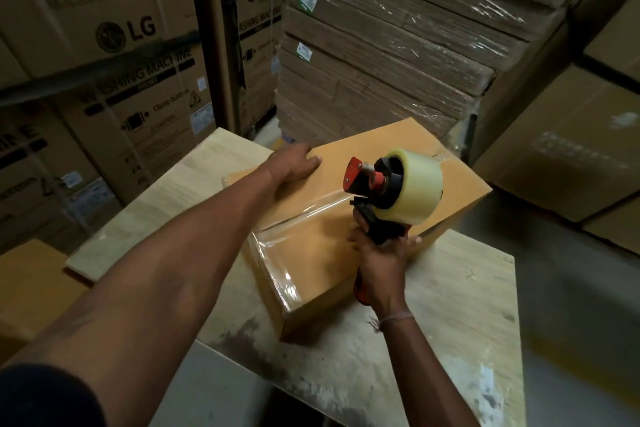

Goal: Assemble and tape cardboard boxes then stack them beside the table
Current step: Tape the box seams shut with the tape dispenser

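A closed brown cardboard box (457, 191) lies on the pale wooden table (460, 305). Clear tape runs up its near end and along the top seam to a tape dispenser (391, 187) with a red and black frame and a large clear roll. My right hand (381, 253) grips the dispenser's handle above the box top, with the tape still joined to the roll. My left hand (294, 163) presses flat on the box's far left edge, fingers straight.
A shrink-wrapped pallet of flat cardboard (388, 46) stands behind the table. Large LG washing machine cartons (104, 46) fill the left. More big cartons (568, 156) stand at the right. A brown box (31, 288) sits low beside the table's left.
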A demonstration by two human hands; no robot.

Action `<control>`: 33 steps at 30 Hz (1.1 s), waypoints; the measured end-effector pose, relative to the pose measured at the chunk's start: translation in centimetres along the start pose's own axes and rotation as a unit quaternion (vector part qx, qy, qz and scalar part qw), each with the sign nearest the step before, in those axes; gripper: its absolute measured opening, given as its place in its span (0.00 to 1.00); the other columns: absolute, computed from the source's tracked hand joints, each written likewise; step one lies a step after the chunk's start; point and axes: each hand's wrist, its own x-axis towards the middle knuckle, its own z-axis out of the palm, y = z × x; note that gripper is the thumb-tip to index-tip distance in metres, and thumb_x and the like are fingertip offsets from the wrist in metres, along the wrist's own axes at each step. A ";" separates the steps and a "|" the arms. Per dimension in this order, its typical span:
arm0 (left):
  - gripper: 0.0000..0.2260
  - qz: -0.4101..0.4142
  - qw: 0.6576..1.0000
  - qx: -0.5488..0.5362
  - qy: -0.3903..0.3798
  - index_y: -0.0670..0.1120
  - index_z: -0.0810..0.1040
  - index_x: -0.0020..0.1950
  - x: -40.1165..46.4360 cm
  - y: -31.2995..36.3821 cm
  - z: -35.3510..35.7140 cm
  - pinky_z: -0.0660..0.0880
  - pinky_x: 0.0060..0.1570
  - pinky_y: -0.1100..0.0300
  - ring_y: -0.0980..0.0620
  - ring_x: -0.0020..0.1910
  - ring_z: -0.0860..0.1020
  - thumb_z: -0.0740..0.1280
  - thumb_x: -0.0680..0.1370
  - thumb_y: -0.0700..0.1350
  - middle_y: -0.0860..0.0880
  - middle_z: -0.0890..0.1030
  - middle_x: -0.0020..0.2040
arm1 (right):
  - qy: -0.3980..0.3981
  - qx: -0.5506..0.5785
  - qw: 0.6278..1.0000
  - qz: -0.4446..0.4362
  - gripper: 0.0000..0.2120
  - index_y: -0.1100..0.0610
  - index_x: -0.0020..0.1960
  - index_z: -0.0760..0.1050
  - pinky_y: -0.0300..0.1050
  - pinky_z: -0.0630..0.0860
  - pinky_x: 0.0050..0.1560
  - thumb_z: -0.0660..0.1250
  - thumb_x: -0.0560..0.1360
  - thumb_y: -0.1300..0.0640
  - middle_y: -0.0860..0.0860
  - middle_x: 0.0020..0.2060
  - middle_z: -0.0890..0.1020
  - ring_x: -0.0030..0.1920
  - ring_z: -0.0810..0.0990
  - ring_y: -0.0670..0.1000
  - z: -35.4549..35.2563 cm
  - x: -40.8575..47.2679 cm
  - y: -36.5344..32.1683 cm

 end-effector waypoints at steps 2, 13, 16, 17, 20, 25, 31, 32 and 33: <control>0.25 -0.005 1.000 -0.005 -0.004 0.47 0.69 0.77 -2.0 -0.3 -0.6 0.72 0.66 0.48 0.40 0.70 0.75 0.61 0.84 0.59 0.42 0.75 0.73 | -0.015 -0.005 1.000 -0.006 0.22 0.40 0.60 0.82 0.85 0.53 0.71 0.75 0.71 0.31 0.48 0.62 0.83 0.70 0.76 0.65 0.1 -1.2 -2.5; 0.35 -0.109 0.979 0.125 -0.121 0.40 0.66 0.76 -12.8 -3.9 -2.9 0.74 0.52 0.50 0.40 0.60 0.80 0.55 0.83 0.67 0.39 0.78 0.67 | -0.075 0.023 0.991 0.106 0.18 0.47 0.60 0.82 0.48 0.81 0.43 0.75 0.73 0.60 0.48 0.46 0.88 0.42 0.83 0.50 -2.0 -7.1 -10.8; 0.37 -0.129 0.976 0.115 -0.129 0.43 0.58 0.82 -13.6 -4.9 -3.7 0.73 0.50 0.51 0.39 0.62 0.79 0.54 0.83 0.69 0.39 0.75 0.72 | -0.086 0.031 0.986 0.143 0.16 0.47 0.58 0.83 0.43 0.78 0.38 0.72 0.75 0.64 0.49 0.44 0.87 0.42 0.80 0.53 -1.6 -9.7 -12.0; 0.38 -0.137 0.973 0.123 -0.138 0.43 0.59 0.82 -13.8 -5.0 -4.1 0.73 0.50 0.51 0.40 0.60 0.79 0.54 0.83 0.69 0.40 0.75 0.72 | -0.088 0.038 0.984 0.151 0.17 0.48 0.59 0.83 0.39 0.77 0.36 0.71 0.75 0.65 0.49 0.45 0.86 0.43 0.80 0.52 -1.4 -10.7 -12.2; 0.38 -0.163 0.954 0.183 -0.172 0.40 0.69 0.77 -13.5 -4.8 -5.6 0.73 0.56 0.49 0.40 0.62 0.79 0.54 0.82 0.70 0.40 0.78 0.69 | -0.113 0.051 0.980 0.155 0.21 0.49 0.61 0.82 0.35 0.76 0.38 0.70 0.73 0.68 0.45 0.50 0.87 0.49 0.82 0.48 -0.7 -13.5 -12.7; 0.39 -0.135 0.957 0.207 -0.152 0.38 0.77 0.69 -10.8 -4.7 -5.5 0.70 0.56 0.52 0.44 0.52 0.76 0.54 0.81 0.72 0.41 0.80 0.64 | -0.110 0.074 0.981 0.140 0.22 0.50 0.62 0.82 0.50 0.81 0.51 0.72 0.72 0.68 0.43 0.53 0.88 0.56 0.84 0.48 -0.6 -13.7 -12.9; 0.39 -0.111 0.990 0.077 -0.047 0.40 0.69 0.75 -8.4 -5.3 -2.6 0.71 0.52 0.50 0.40 0.60 0.78 0.56 0.80 0.73 0.39 0.78 0.67 | -0.019 0.017 0.997 0.071 0.30 0.51 0.64 0.78 0.58 0.85 0.46 0.77 0.63 0.55 0.50 0.53 0.87 0.50 0.87 0.51 -2.6 -3.9 -11.2; 0.39 -0.107 0.992 0.057 -0.024 0.42 0.66 0.77 -8.4 -5.6 -2.0 0.71 0.52 0.49 0.39 0.63 0.78 0.56 0.79 0.73 0.39 0.77 0.70 | -0.022 0.012 0.998 0.062 0.29 0.51 0.64 0.79 0.53 0.85 0.44 0.77 0.64 0.56 0.50 0.53 0.87 0.50 0.87 0.50 -2.8 -1.9 -11.0; 0.39 -0.102 0.994 0.045 -0.003 0.44 0.65 0.77 -8.4 -5.8 -1.5 0.70 0.51 0.49 0.39 0.65 0.77 0.56 0.79 0.73 0.40 0.76 0.70 | -0.036 0.015 0.998 0.056 0.27 0.51 0.65 0.80 0.47 0.84 0.43 0.76 0.66 0.59 0.49 0.53 0.88 0.50 0.86 0.48 -3.0 0.1 -10.9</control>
